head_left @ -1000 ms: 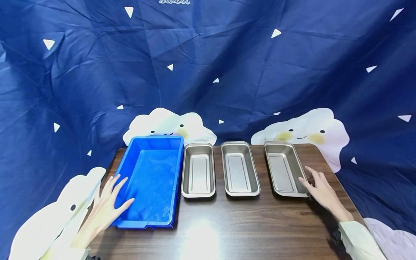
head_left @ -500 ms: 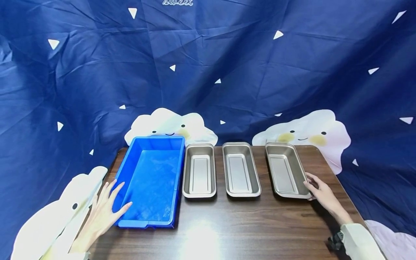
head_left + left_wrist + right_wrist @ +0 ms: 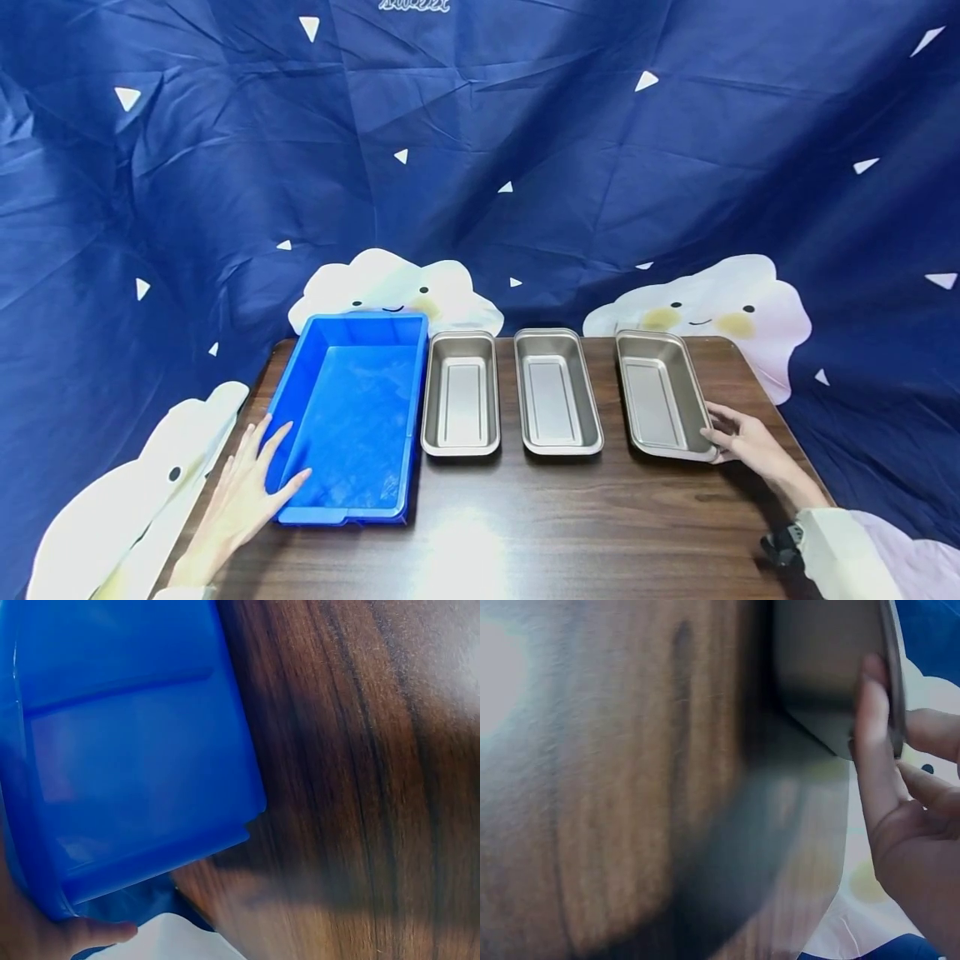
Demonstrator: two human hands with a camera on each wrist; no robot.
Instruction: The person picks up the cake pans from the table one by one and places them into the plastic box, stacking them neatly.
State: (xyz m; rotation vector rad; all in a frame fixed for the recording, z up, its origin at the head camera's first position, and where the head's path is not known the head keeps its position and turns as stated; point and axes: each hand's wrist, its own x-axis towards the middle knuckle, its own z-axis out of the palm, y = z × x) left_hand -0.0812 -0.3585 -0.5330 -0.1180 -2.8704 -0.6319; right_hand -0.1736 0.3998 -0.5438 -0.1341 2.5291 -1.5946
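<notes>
My right hand point(image 3: 752, 448) pinches the near right rim of the rightmost metal loaf pan point(image 3: 660, 400). Seen from the right wrist, fingers point(image 3: 874, 750) lie on both sides of that rim. Two more loaf pans stand to its left, the middle pan point(image 3: 558, 400) and the left pan point(image 3: 461, 404). At the left of the table is a shallow blue plastic tray point(image 3: 360, 417). Along its near left edge my left hand point(image 3: 240, 500) lies with fingers spread, the thumb over the tray's inside in the head view. All three pans and the tray hold nothing.
The brown wood-grain table point(image 3: 540, 525) has a bright light reflection near its front. Behind and at both sides hangs a dark blue cloth point(image 3: 480, 125) with white clouds and triangles, close to the table's back edge.
My right hand has gone from fingers apart beside the rightmost loaf pan to gripping its rim. The left hand has barely shifted, and the whole head view has drifted slightly.
</notes>
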